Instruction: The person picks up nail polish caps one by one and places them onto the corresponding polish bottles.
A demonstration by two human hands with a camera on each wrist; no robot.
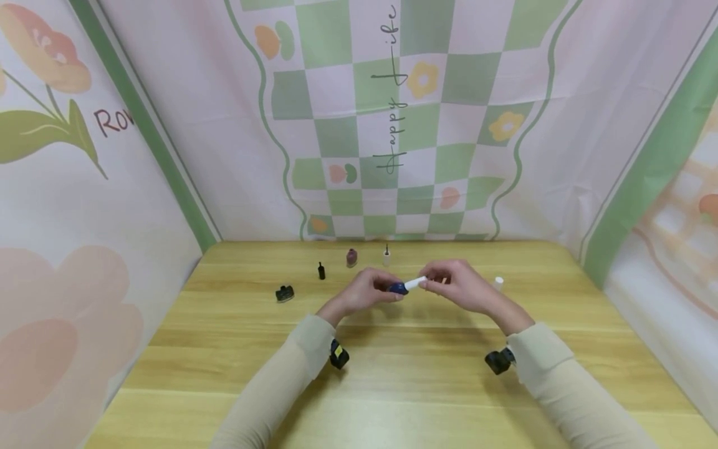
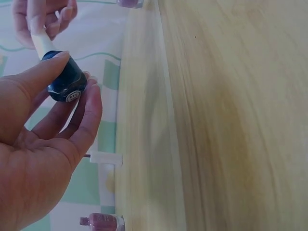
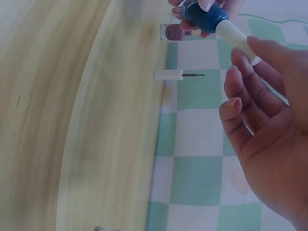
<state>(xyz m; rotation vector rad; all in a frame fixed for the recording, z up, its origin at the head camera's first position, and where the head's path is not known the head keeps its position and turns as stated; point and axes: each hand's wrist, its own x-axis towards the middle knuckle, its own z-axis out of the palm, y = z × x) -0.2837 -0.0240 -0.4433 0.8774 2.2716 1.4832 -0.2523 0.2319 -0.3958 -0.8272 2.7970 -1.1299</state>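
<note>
My left hand grips a dark blue nail polish bottle, thumb on one side and fingers on the other. A round label shows on its base in the left wrist view. The bottle is tilted above the table, its neck end towards my right hand. That hand pinches the long white cap between thumb and fingers. The cap meets the bottle's neck; whether it is screwed tight, I cannot tell. Beyond the hands, a white brush cap stands with its brush up, beside an uncapped mauve nail polish bottle.
On the left of the wooden table are a black brush cap, brush up, and a dark uncapped bottle. Another white cap shows behind my right hand. A checkered cloth hangs at the table's far edge.
</note>
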